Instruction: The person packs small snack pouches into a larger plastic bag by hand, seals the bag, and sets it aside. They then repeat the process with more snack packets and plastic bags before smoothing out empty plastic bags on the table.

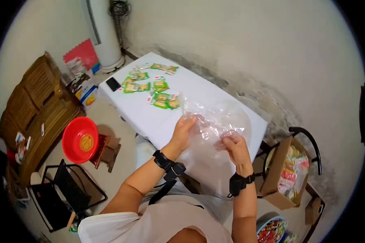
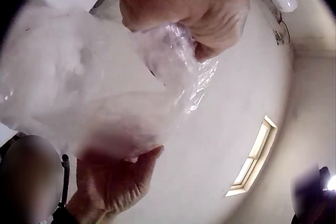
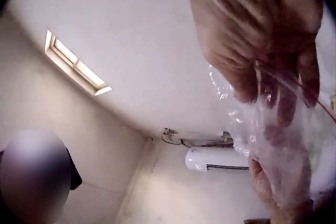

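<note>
A large clear plastic bag is spread between both hands above the white table. The left hand grips its edge on one side, and the right hand pinches the other side. In the left wrist view the left hand has crumpled film under its curled fingers, with the bag hanging beside it. In the right wrist view the right hand has its fingers partly behind the transparent film. Several green-and-clear snack packets lie on the table beyond the left hand.
A black phone lies at the table's left corner. Left on the floor are a red basin on a stool, a wooden bench and a black folding chair. At right stand a cardboard box of packets and a blue-rimmed basket.
</note>
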### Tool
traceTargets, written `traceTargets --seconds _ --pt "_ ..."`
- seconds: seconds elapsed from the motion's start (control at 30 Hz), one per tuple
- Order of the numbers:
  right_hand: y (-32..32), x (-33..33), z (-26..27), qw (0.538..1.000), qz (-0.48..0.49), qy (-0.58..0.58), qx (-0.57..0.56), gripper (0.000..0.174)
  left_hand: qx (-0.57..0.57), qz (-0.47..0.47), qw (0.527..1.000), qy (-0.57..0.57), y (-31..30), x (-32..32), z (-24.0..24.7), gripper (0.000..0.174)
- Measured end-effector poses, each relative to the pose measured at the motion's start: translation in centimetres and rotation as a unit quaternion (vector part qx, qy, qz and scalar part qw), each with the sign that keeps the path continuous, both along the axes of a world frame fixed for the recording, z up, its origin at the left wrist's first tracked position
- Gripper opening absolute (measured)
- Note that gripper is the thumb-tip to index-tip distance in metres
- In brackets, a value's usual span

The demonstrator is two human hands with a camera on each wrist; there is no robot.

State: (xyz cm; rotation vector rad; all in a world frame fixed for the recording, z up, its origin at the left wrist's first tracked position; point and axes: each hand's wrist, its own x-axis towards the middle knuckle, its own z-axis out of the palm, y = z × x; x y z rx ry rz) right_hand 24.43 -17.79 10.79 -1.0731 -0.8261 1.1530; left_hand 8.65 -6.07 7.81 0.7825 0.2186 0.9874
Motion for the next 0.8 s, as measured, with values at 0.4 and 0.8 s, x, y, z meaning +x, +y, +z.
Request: traceTargets --seconds 0.4,0.8 --pt "4.0 -2.6 -2.5 0.967 -0.119 -0.225 -0.022 0.019 0.037 0.070 0.959 0.273 4.4 -11.8 -5.9 0.011" --pt "4.2 -1.5 -4.8 0.911 -0.170 -0.373 -0.033 0.017 -0.028 0.167 0.939 0.299 8.1 -11.1 -10.0 0.017"
